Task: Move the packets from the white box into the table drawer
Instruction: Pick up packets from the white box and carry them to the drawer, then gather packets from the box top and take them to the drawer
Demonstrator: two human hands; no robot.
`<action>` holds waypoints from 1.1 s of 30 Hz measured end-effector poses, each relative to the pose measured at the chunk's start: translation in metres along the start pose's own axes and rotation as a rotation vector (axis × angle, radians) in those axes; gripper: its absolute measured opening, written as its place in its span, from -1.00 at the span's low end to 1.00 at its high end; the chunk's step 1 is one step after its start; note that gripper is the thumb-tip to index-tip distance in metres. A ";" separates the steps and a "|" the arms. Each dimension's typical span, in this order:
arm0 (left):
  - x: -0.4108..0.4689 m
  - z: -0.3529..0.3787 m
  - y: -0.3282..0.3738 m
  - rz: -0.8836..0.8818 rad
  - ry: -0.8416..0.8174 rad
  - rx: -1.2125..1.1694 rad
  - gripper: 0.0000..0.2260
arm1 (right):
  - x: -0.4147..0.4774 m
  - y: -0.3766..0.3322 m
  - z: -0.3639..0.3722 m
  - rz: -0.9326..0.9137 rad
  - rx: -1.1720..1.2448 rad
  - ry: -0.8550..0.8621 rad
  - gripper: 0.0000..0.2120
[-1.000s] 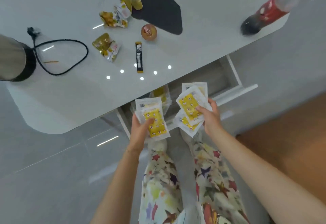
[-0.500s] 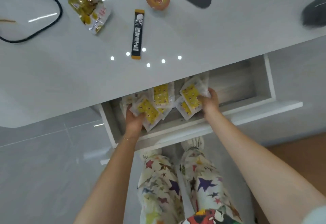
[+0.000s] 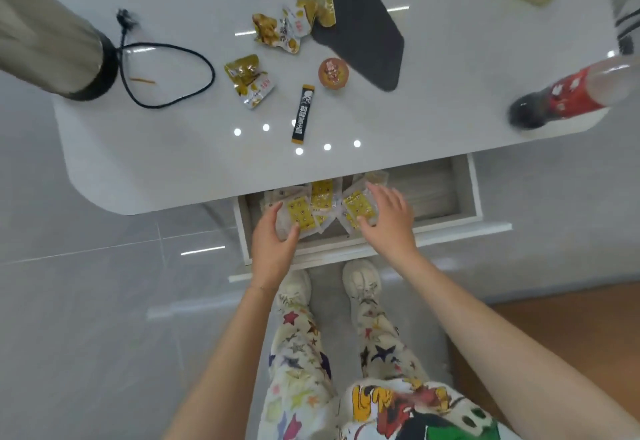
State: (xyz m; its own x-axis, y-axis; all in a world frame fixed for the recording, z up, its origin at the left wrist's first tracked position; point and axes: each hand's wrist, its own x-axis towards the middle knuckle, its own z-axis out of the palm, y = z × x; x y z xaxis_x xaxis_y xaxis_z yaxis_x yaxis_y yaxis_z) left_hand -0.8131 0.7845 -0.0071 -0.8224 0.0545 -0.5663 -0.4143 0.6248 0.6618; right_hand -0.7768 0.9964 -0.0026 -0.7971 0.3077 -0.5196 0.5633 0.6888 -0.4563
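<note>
The table drawer (image 3: 473, 197) stands pulled out under the white tabletop. Several clear packets with yellow labels (image 3: 322, 194) lie in its left half, overlapping one another. My left hand (image 3: 273, 242) curls around the left packet (image 3: 302, 215), with the thumb on its near edge and the fingers at its far corner. My right hand (image 3: 389, 220) hovers palm down over the right packet (image 3: 358, 206), fingers spread and holding nothing. The right half of the drawer shows bare wood. I see no white box in this view.
On the tabletop (image 3: 173, 155) lie a metal cylinder (image 3: 52, 41), a black cable loop (image 3: 166, 72), gold snack wrappers (image 3: 249, 79), a black stick sachet (image 3: 302, 114), a round sweet (image 3: 332, 72), a dark pad (image 3: 367, 31) and a red-labelled bottle (image 3: 568, 93). My legs stand just before the drawer front.
Both hands carried their packets from in front of the drawer down into it. My right hand has let go and spread open; my left hand still touches its packet.
</note>
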 end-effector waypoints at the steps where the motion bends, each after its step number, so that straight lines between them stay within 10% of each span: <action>1: -0.012 -0.009 0.010 0.048 0.018 0.075 -0.50 | -0.008 -0.012 -0.013 -0.045 -0.068 -0.018 -0.39; 16: -0.229 -0.180 0.063 0.013 0.482 0.339 -0.39 | -0.150 -0.190 -0.129 -0.596 -0.476 -0.053 -0.37; 33: -0.466 -0.309 -0.118 -0.384 0.863 0.144 -0.31 | -0.391 -0.398 0.034 -1.284 -0.687 -0.272 -0.34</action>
State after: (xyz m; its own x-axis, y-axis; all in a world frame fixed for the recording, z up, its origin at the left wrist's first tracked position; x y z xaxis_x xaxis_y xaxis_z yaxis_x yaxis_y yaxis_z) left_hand -0.5011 0.4449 0.3304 -0.6683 -0.7312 -0.1369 -0.7109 0.5736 0.4070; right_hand -0.6815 0.5796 0.3572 -0.5504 -0.8138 -0.1864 -0.7513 0.5802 -0.3145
